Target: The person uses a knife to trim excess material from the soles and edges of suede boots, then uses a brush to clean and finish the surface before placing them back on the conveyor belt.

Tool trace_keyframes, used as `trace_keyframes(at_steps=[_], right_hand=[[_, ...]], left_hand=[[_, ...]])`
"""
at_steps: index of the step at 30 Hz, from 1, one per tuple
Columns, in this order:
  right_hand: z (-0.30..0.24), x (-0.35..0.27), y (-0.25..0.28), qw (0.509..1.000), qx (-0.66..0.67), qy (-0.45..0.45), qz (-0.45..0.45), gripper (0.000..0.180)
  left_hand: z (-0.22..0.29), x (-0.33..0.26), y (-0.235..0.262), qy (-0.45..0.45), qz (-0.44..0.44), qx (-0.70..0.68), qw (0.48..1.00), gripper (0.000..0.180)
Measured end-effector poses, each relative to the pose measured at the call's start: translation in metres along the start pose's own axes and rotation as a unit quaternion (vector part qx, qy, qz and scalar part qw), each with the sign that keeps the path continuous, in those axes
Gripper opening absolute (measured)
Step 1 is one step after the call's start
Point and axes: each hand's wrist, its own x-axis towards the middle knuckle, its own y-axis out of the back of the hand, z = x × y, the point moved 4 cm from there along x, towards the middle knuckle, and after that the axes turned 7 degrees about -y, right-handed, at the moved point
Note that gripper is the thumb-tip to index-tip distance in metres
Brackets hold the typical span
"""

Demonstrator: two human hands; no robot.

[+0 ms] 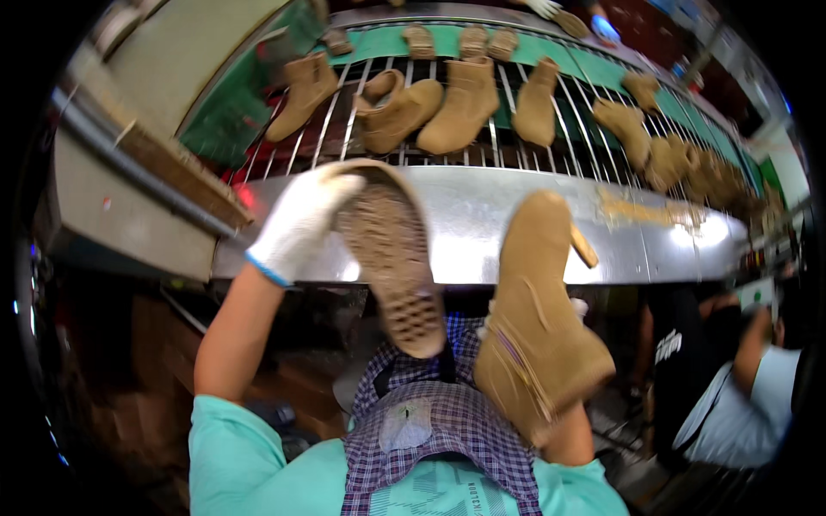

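My left hand (301, 222), in a white knit glove with a blue cuff, grips a tan shoe sole (389, 249) by its upper end. The sole hangs upright with its hollow, ribbed inner side showing and a grid of square pockets low down. To the right, a tan ankle boot (540, 322) with a side zip is held toe up, its heel end low and slightly blurred. Behind the boot is my right hand (581, 307), mostly hidden; only bits of white glove show at the boot's edges. Sole and boot are apart.
A metal ledge (465, 224) runs across in front, with a small wooden handle (584, 245) and dried glue (654, 211) on it. Beyond, several tan boots (465, 107) lie on a rod rack, with soles (419, 41) on a green belt. People stand at right and far side.
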Motion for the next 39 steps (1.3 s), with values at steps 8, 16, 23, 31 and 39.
trace_keyframes(at_steps=[8,16,23,31,39], right_hand=[[0.046,-0.011,0.098,0.94,0.257,-0.062,-0.215,0.093],[0.049,-0.035,0.118,0.996,-0.093,0.012,-0.005,0.094],[0.052,-0.025,0.121,0.971,-0.238,-0.016,0.031,0.089],[0.054,-0.016,0.12,0.977,-0.211,-0.035,0.023,0.077],[0.047,-0.018,0.114,0.953,-0.303,-0.019,0.004,0.069]], left_hand=[[-0.11,-0.05,-0.177,-0.073,-0.183,0.089,0.976,0.069],[-0.076,-0.065,-0.187,-0.094,-0.233,0.02,0.968,0.083],[-0.071,-0.082,-0.187,-0.154,-0.226,0.095,0.957,0.108],[-0.068,-0.094,-0.181,-0.182,-0.174,0.103,0.962,0.089],[-0.066,-0.098,-0.176,-0.183,-0.168,0.108,0.963,0.088]])
